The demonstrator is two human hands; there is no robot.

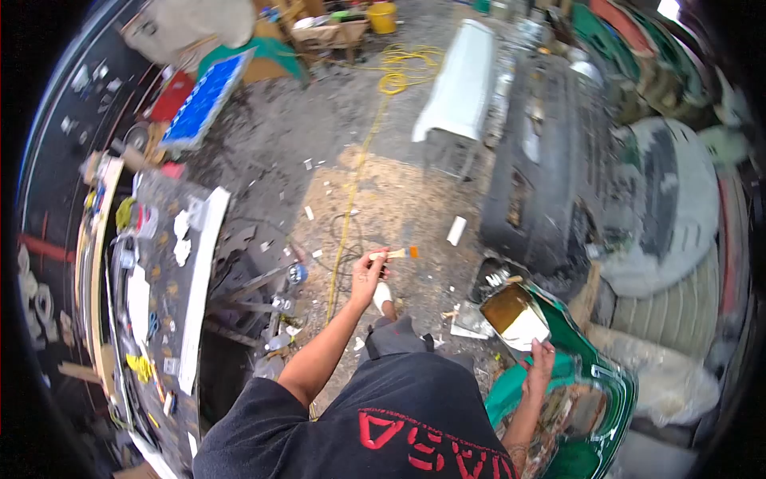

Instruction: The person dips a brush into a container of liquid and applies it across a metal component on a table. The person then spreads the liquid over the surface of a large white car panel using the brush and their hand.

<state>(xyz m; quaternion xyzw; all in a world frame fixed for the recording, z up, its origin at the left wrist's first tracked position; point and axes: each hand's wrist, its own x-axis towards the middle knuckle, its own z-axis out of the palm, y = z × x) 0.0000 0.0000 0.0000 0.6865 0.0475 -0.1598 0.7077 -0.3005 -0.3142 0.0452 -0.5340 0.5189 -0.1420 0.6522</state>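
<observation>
A small brush with a pale wooden handle and an orange-brown tip is held in my left hand, its fingers pinched round the handle, the tip pointing right. My right hand grips the near edge of an open, square-looking container, white at the near side and with amber-brown colour inside. The container is over the upper edge of a green moulded part. Brush and container are well apart.
A cluttered workbench runs along the left. A yellow cable crosses the floor. A white panel stands ahead, with dark bumper-like parts to the right. A blue panel leans at the upper left. Scraps litter the floor.
</observation>
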